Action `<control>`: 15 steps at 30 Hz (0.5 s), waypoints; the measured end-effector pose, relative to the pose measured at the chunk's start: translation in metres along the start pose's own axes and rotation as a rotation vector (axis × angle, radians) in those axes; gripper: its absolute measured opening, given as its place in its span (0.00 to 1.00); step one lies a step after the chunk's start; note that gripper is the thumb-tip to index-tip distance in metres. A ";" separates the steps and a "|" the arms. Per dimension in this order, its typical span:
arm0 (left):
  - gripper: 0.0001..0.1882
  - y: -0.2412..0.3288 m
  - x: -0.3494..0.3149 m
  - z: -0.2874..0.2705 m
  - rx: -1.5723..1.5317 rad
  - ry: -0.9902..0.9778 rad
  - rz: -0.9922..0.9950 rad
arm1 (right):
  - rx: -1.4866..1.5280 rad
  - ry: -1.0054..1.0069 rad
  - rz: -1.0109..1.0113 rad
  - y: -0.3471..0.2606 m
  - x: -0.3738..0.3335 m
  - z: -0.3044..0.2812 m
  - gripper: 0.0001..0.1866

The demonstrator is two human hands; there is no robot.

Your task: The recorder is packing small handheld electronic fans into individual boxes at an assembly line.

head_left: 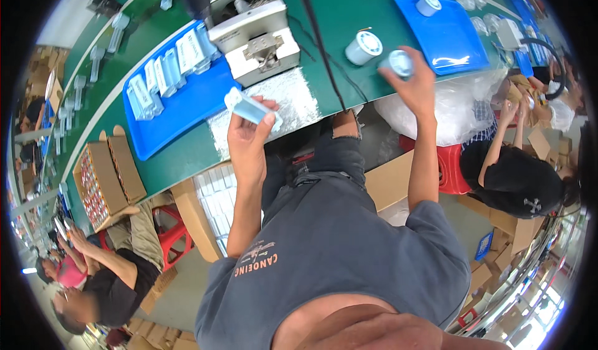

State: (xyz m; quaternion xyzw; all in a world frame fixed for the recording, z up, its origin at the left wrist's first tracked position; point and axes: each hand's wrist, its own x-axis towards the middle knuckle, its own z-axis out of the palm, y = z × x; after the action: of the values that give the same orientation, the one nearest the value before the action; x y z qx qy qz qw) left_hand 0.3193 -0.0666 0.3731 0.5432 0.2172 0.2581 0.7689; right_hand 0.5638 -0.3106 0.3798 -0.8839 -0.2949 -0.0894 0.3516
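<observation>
My left hand [250,139] is closed around a slim pale-blue package [250,109] with a whitish end, raised over the silvery sheet [299,94] on the bench. In my right hand [416,83], the fingers curl round a short white cylinder [400,63] with a pale-blue round face. A similar white cylinder [364,48] stands on the green bench just left of it. Another small white cylinder [428,5] rests in the right blue tray [441,45]. Several pale-blue packages [167,73] lie in the left blue tray [187,116].
A grey-white machine [254,29] with a metal bracket stands beyond my left hand. Dark cables [321,42] cross the bench between my hands. Clear plastic bagging [414,116] hangs at the right edge. An open carton [103,175] sits at left. People work on both sides.
</observation>
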 end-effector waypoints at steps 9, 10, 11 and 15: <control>0.14 0.016 0.008 0.011 -0.403 -0.006 -0.148 | 0.761 -0.323 -0.219 -0.134 -0.056 -0.006 0.27; 0.14 0.016 0.008 0.013 -0.401 -0.001 -0.149 | 0.745 -0.374 -0.219 -0.140 -0.054 0.003 0.26; 0.15 0.016 0.008 0.014 -0.418 0.010 -0.162 | 0.728 -0.424 -0.221 -0.145 -0.053 0.012 0.25; 0.15 0.021 0.006 0.017 -0.421 0.037 -0.147 | 0.635 -0.483 -0.152 -0.147 -0.051 0.023 0.24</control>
State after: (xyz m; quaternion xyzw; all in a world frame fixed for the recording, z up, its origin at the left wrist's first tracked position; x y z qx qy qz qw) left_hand 0.3306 -0.0695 0.3978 0.3486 0.2116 0.2508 0.8780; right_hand 0.4354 -0.2330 0.4281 -0.7026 -0.4466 0.1908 0.5201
